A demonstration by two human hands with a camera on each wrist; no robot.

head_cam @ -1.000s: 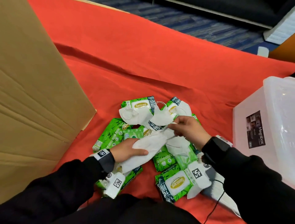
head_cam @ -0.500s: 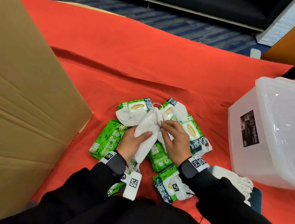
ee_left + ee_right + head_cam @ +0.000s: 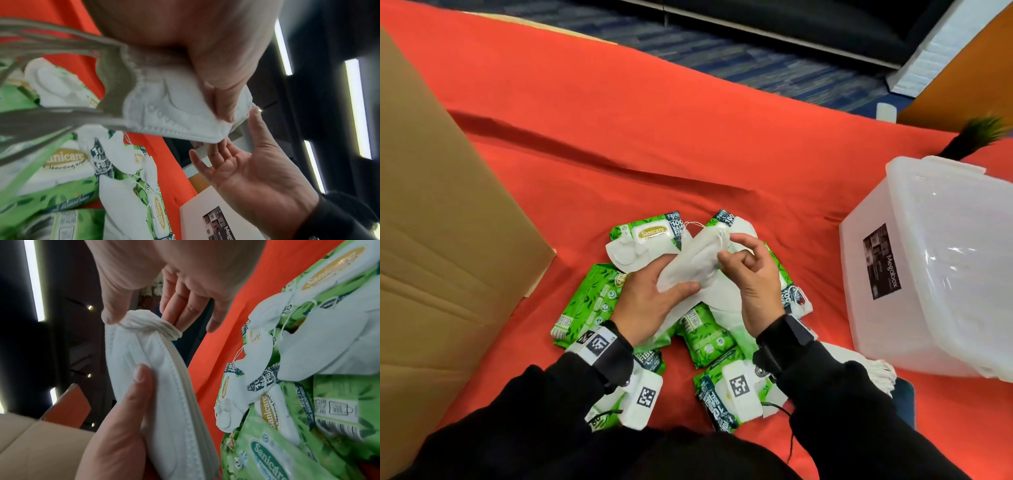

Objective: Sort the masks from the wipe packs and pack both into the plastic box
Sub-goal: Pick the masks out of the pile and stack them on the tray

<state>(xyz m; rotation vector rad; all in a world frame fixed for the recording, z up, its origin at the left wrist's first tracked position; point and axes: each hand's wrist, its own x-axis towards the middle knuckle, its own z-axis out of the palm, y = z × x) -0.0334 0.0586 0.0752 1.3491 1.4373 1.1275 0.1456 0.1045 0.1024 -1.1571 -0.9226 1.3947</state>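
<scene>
A stack of white masks [image 3: 690,274] is gripped by the left hand [image 3: 650,301] above green wipe packs [image 3: 589,301] on the red cloth [image 3: 688,137]; its far end is pinched by the right hand [image 3: 751,274], beside the plastic box [image 3: 928,260]

Matt cloth masks [image 3: 698,270], glossy plastic wipe pks [image 3: 650,229]
</scene>
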